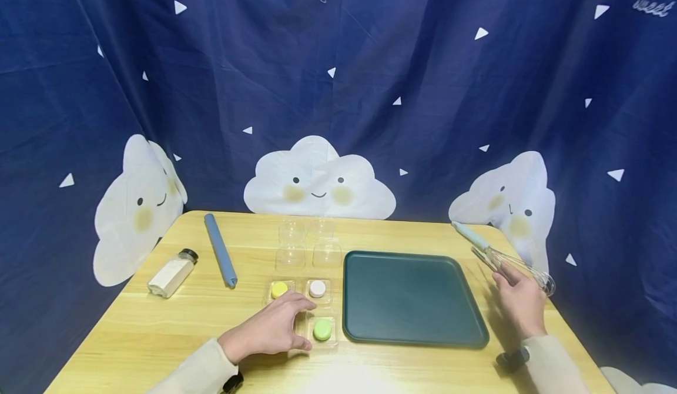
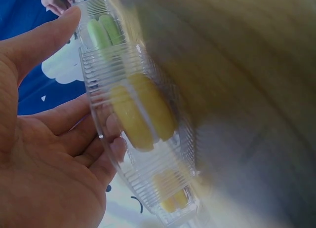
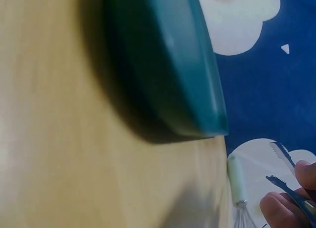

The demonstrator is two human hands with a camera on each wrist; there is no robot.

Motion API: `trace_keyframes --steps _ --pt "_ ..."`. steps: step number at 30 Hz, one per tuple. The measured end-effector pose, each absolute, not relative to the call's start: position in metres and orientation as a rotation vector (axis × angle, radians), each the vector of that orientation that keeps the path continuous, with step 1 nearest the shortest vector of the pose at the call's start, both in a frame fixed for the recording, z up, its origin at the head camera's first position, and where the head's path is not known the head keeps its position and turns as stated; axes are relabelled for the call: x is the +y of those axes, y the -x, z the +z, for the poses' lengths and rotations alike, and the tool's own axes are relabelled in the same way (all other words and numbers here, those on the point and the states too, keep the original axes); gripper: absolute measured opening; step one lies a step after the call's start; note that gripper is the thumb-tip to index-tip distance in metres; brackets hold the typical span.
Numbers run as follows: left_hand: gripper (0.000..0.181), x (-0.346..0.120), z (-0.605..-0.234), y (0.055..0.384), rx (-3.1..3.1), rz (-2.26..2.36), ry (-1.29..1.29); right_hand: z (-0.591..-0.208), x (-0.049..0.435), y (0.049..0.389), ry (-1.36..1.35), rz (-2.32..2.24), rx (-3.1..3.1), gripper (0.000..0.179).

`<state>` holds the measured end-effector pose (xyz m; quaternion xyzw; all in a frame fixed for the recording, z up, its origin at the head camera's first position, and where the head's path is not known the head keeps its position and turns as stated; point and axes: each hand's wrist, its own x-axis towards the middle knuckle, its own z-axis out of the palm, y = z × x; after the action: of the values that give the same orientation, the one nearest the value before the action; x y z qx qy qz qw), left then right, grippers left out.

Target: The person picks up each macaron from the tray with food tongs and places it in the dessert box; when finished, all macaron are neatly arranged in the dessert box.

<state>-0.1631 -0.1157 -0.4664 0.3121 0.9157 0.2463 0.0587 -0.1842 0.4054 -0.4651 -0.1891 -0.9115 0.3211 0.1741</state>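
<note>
**Reaching around a boxed macaron (image 2: 143, 112) with the left hand (image 1: 272, 328), gripping tongs (image 3: 286, 188) in the right hand (image 1: 520, 304)**

Showing amber shells and a pale filling line on the macaron, enclosing it in a clear box (image 2: 96, 75) with ribbed sides. Showing dark, slim arms and serrated tips, standing apart, on the tongs.

Spreading left thumb and fingers apart around the clear box, leaving contact with the plastic impossible to tell. Framing the macaron between thumb and fingertips, down at table level. Clamping the tongs between right thumb and fingers, pointing the tips out past the hand, just right of a dark green tray (image 1: 415, 300). Seeing a yellow macaron (image 1: 279, 290), a white macaron (image 1: 317, 289) and a green macaron (image 1: 322, 329) near the left hand, boxed likewise.

Grouping four clear containers (image 1: 290, 257) farther back on a pale wooden table (image 1: 132, 347), with a blue rod (image 1: 220, 251) and a black-lidded jar (image 1: 171, 275), lying on its side, to the left. Resting a wire whisk (image 1: 471, 236) with a mint handle close to the right hand. Backing everything with a dark blue curtain (image 1: 233, 59), dotting it with white triangles and smiling clouds.
</note>
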Motion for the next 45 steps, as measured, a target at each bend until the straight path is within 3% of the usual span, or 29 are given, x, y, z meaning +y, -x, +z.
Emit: trace_keyframes --steps 45 --pt "0.07 -0.115 -0.468 0.164 2.769 0.737 -0.944 -0.486 0.419 0.191 0.447 0.829 -2.793 0.054"
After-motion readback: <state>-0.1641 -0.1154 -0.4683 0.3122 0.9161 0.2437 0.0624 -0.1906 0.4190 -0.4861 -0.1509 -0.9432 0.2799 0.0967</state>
